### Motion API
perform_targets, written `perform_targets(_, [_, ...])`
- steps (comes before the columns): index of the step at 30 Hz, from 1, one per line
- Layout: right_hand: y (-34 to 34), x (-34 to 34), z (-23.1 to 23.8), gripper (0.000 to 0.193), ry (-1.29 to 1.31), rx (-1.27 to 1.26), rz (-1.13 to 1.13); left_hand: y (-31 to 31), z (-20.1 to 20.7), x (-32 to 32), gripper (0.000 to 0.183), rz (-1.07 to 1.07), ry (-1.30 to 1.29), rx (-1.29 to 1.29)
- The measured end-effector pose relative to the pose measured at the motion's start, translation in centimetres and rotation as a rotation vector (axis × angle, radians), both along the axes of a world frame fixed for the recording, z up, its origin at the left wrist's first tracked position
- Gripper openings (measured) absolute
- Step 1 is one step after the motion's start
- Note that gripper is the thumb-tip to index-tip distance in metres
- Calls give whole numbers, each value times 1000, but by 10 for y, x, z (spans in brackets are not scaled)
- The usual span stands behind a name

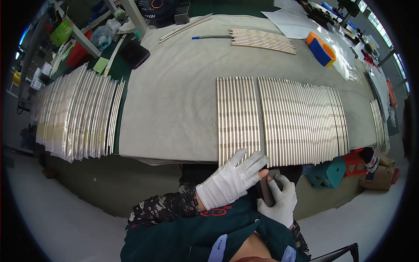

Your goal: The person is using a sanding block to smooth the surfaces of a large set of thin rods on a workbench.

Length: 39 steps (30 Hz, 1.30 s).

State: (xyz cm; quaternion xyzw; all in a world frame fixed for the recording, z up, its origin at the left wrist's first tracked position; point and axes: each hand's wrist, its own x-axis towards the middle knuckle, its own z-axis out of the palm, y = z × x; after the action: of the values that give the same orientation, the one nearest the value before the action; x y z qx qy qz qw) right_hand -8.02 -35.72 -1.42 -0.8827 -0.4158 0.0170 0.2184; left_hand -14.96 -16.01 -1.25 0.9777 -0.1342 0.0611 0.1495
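Two rows of thin, shiny metal rods lie side by side at the table's front edge, a narrower row (238,113) and a wider row (303,122) to its right. My left hand (231,181), in a white glove, lies with fingers stretched out over the near ends of the narrower row. My right hand (281,198), also gloved with bare fingertips showing, is just off the table edge below the wider row. Its fingers close round a dark grey-brown block (265,192). The block's far end is close to the rod ends; whether it touches them I cannot tell.
Plastic-wrapped rods (72,115) are stacked at the left. Farther back lie loose rods (185,28), a small rod row (262,40), a blue-tipped pen (211,37) and an orange-and-blue object (321,49). More rods (377,122) lie far right; a teal stool (329,174) stands below.
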Motion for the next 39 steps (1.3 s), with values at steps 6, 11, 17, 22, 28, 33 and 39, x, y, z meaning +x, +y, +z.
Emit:
perform_targets(6, [2,-2,1,60,9,-7,-5,-2,0,3,72,-15,2,-8])
perform_targets(11, [1,-3,3,58,28,-23,-21,-1,1,2,74,-43,-29,-81])
perform_targets(17, [-2,-1,3,60,27,-17,-9,17,2,-18,65,93,-281,-107])
perform_targets(22, [-1,-2,2,60,35,-13,-3,29,-14,-34,60,237,-312,-67])
perform_targets(28, [2,-3,4,60,36,-28,11,24,-24,-33,59,292,-398,-44])
perform_targets(33, [-1,-3,2,60,36,-23,2,25,-28,-31,60,277,-421,-54])
perform_targets(39, [1,-3,2,60,32,-12,5,25,-34,-31,48,355,-505,-4])
